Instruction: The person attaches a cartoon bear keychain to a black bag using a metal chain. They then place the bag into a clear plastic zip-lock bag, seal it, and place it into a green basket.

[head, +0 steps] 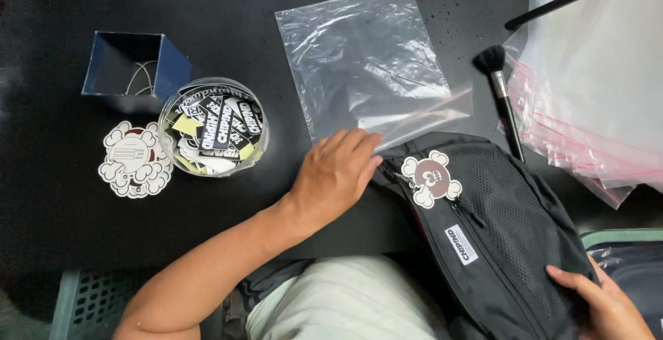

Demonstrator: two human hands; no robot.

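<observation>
A black mesh bag [497,236] lies at the table's near edge, with a cloud-shaped tag [430,178] hanging at its upper left. My left hand [336,173] rests flat against the bag's left end, fingertips at the edge of a clear plastic bag [366,63] spread on the black table. My right hand [599,300] presses on the black bag's lower right corner, fingers spread over the fabric. Neither hand grips anything.
A round clear tub [213,127] full of stickers stands at left, beside a cloud-shaped card [133,159] and an open dark blue box [135,65]. A black brush [502,91] lies right of centre. A stack of red-striped clear zip bags [594,91] fills the right side.
</observation>
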